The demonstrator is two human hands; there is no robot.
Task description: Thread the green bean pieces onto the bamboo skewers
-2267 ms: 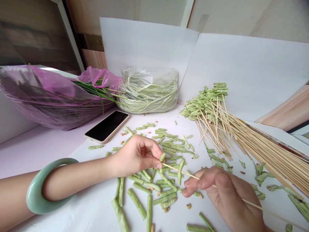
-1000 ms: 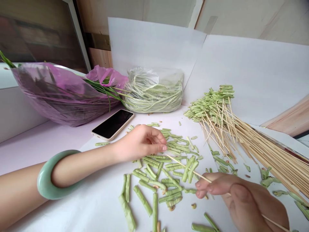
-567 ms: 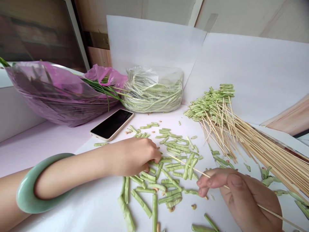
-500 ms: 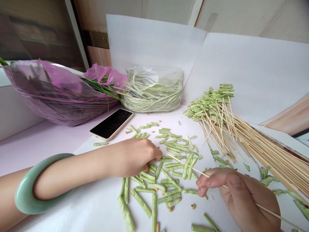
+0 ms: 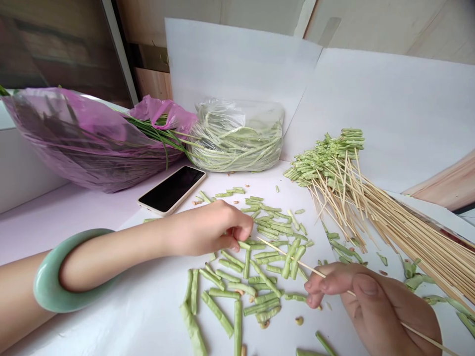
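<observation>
Left hand (image 5: 211, 230) has risen, pinched above cut beans (image 5: 230, 265); right hand (image 5: 374, 306) grips a bamboo skewer (image 5: 297, 261) pointing up-left.

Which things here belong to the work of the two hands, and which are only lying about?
Part of the work: left hand, right hand, skewer in the right hand, cut green beans, bundle of bean skewers, bag of long beans.
Just lying about: phone, purple bag.

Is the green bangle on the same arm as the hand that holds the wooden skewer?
No, the green bangle is on the left arm, while the right hand holds the wooden skewer.
</observation>
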